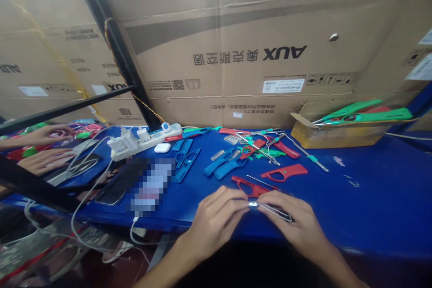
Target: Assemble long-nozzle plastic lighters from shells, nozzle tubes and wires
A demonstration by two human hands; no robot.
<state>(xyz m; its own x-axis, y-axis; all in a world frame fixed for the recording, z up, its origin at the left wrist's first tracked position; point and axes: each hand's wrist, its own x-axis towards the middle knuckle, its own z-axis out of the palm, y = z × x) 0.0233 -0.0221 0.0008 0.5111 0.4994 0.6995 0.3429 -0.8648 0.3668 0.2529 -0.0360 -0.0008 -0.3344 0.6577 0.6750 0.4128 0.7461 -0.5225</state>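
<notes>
My left hand (pixel 219 211) and my right hand (pixel 292 216) meet in front of me, fingertips pinched on the two ends of a small silvery part (pixel 253 204). Thin pale wires (pixel 278 210) run from it under my right fingers; its exact kind is too small to make out. Just beyond my fingertips lies a red lighter handle half (pixel 248 185), with a thin metal rod beside it. Another red handle half (pixel 286 172) rests farther right. Blue handle halves (pixel 224 166) lie to the left, near several metal tubes with green ends (pixel 313 158).
An open cardboard box (pixel 340 138) holds green and red lighters. On the left are a power strip (pixel 148 139), a white earbud case (pixel 162 147) and two phones (pixel 123 182) with cables. Beyond a black metal post (pixel 37 184), another person's hands (pixel 47 162) work. Large cartons (pixel 219 31) stand behind.
</notes>
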